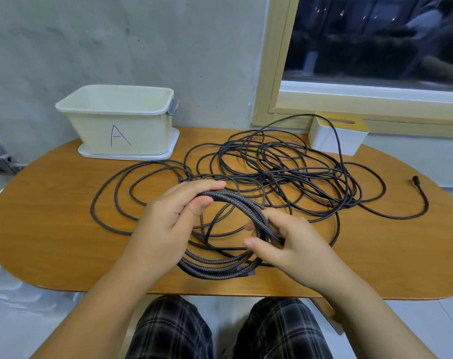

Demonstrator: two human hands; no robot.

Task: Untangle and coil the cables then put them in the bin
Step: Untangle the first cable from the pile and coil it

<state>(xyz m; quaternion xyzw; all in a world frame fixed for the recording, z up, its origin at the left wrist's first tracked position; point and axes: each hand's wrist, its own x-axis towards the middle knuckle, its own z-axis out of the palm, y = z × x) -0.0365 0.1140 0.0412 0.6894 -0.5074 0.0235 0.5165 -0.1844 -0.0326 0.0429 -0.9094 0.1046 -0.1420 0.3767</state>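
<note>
Cables (285, 167) lie tangled on the bench (52, 216); left hand (173, 216) and right hand (285, 244) both grip a coiled bundle (235, 206) near the bin (122, 130).

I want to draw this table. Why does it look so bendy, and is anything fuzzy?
Head view: the wide lens bows the table edge and window frame; light is soft and even, with no glare; both hands, left and right, and the coil are sharp; the dark window is blurry.
</note>
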